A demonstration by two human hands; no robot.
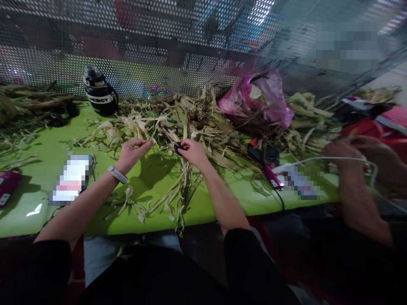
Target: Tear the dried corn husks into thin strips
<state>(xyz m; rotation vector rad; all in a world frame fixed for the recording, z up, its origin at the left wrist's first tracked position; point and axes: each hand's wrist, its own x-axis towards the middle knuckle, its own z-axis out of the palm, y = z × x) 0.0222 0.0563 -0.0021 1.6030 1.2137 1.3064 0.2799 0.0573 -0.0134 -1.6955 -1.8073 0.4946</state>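
Observation:
Over a green table (44, 144) my left hand (132, 153) is closed in a pinch on a thin pale strip of dried husk. A light watch band sits on that wrist. My right hand (190, 151) is closed on small black-handled scissors (177, 148), their blades pointing up-left toward the strip. Both hands hover just in front of a big heap of dried corn husks (190, 123). Loose husk strips (159, 199) trail over the table's near edge below my hands.
A black bottle (98, 91) stands at the back left, a pink plastic bag (257, 101) at the back right. A phone (71, 178) lies left of my arm. Another person's hands (352, 156) work at the right by a white cable (318, 162). Perforated metal screen behind.

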